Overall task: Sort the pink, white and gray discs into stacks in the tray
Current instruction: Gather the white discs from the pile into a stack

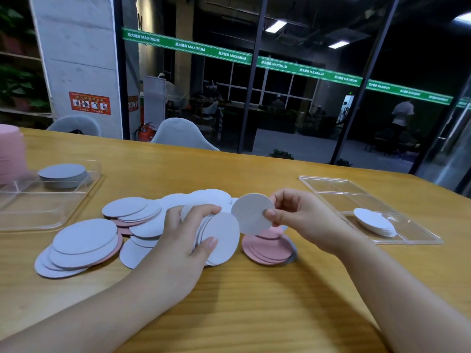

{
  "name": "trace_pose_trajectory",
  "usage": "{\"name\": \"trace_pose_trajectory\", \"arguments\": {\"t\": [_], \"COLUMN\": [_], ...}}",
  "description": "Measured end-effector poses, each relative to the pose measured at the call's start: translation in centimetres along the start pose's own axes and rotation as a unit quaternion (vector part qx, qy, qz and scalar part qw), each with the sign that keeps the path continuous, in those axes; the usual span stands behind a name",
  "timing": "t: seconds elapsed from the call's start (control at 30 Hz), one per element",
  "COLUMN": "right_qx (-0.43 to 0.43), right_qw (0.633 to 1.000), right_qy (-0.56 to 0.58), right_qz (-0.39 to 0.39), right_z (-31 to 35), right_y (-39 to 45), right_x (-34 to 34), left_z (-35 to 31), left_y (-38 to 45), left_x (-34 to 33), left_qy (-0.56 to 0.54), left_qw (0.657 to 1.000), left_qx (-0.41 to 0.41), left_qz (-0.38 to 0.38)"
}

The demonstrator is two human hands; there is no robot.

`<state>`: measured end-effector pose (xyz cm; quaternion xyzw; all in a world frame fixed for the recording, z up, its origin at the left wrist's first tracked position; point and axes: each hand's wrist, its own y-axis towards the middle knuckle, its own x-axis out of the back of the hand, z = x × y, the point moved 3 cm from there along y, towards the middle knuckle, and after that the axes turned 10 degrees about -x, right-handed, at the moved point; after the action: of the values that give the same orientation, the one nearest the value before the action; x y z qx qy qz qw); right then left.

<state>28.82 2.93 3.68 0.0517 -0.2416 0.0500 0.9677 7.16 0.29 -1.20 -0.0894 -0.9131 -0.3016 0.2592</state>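
Left hand [188, 233] grips a small stack of pale discs [221, 238] on edge, thumb over the front face and fingers [204, 211] curled over the top rim; the stack's lower edge sits at the wooden surface [254, 301].

Right hand [298, 217] pinches a single gray disc [252, 212] between thumb and fingertips, held upright just above the pile and just beside the left hand's stack — the two nearly touch at their edges.

Loose pile [137, 225] of discs lies spread on the surface in front of the person: gray and white ones overlapping, with pink edges showing beneath. A separate low heap of pink discs [265, 248] lies below the right hand, with some dark-edged discs under it.

Left clear tray [51, 215] sits at the far left of the surface; a stack of gray discs [65, 174] stands in its far compartment. A tall pink stack [10, 154] is at the frame's left edge — whether it stands inside that tray, cannot tell.

Right clear tray [344, 189] lies well apart to the right, divided into compartments; a short stack of white discs [374, 221] rests in a near compartment.

Beyond the surface: two gray chairs [178, 133], a red fire extinguisher [145, 132], glass partitions with a green band [229, 56].
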Motion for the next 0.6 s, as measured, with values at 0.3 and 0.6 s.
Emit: {"name": "trace_pose_trajectory", "arguments": {"t": [0.3, 0.6], "right_qx": [-0.026, 0.005], "right_qw": [0.994, 0.998], "right_qy": [0.104, -0.060], "right_qz": [0.036, -0.001], "right_z": [-0.3, 0.5], "right_y": [-0.1, -0.3], "right_x": [-0.1, -3.7], "left_z": [0.1, -0.4], "left_y": [-0.2, -0.1], "left_x": [0.1, -0.1], "left_qy": [-0.014, 0.000], "left_qw": [1.000, 0.998], "left_qx": [0.023, -0.001], "left_qz": [0.009, 0.056]}}
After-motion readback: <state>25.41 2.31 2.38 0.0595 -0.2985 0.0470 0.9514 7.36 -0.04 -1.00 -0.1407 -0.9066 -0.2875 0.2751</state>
